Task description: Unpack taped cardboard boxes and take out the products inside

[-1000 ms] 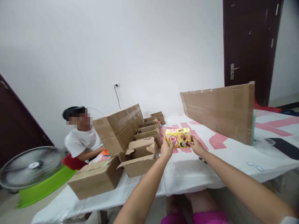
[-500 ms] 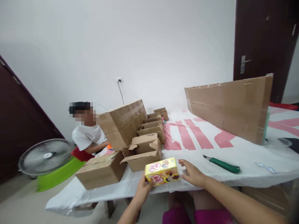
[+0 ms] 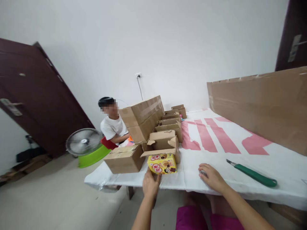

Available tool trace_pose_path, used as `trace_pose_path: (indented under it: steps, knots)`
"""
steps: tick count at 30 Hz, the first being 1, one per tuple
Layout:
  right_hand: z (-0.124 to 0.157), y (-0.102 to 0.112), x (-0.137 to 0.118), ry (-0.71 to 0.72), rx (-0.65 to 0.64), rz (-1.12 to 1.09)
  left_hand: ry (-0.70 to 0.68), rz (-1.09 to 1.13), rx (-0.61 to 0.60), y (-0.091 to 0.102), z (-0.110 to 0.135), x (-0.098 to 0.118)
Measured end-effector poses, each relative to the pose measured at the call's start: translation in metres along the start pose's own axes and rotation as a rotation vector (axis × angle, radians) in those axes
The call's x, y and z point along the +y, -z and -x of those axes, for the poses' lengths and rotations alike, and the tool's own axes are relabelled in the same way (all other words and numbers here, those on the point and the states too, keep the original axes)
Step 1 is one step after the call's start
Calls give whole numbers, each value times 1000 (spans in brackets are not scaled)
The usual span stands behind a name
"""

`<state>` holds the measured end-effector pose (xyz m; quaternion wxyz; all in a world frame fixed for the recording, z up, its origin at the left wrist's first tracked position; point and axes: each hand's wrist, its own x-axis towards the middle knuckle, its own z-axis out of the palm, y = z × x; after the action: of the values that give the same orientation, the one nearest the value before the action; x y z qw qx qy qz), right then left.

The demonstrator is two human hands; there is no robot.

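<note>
A small yellow snack box (image 3: 162,163) with cartoon print stands near the table's front edge, right in front of an open cardboard carton (image 3: 163,147). My left hand (image 3: 150,184) is closed around the box's lower left corner. My right hand (image 3: 212,177) rests on the white table cover (image 3: 216,159), fingers curled down over a small dark thing I cannot make out. A green-handled utility knife (image 3: 254,174) lies to the right of that hand.
Several cardboard cartons (image 3: 144,119) line the table's left side, one closed box (image 3: 124,158) at the corner. A long cardboard sheet (image 3: 261,102) stands along the right. Another person (image 3: 112,123) sits behind the cartons. A fan (image 3: 83,142) sits on the floor by a dark door (image 3: 35,102).
The yellow box came down from in front of me to the table edge by the open carton. My right hand let go of it and settled on the cover. The view swung left.
</note>
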<state>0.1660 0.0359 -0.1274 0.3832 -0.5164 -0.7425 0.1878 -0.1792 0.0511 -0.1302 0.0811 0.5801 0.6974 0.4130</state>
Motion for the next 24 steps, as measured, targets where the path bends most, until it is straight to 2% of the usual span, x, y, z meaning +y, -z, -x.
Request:
trace_pose_path:
  steps: [6, 9, 10, 13, 15, 19, 24]
  knots:
    - [-2, -2, 7, -11, 34, -45, -49, 12, 54, 5, 8, -5]
    - [-2, -1, 7, -19, 43, -75, -83, 27, 156, 4, 19, 1]
    - [-1, -1, 7, -21, 41, -79, -102, 26, 155, 2, 23, 6]
    - [-1, -1, 7, -24, 46, -79, -147, 31, 12, -7, 29, 25]
    - [-1, -1, 7, -25, 49, -79, -138, 4, -90, -15, 25, 40]
    - [0, -2, 7, -24, 42, -87, -117, -124, -139, -33, 3, 64]
    - [1, 0, 4, -31, 40, -93, -108, -298, -173, -48, -28, 84]
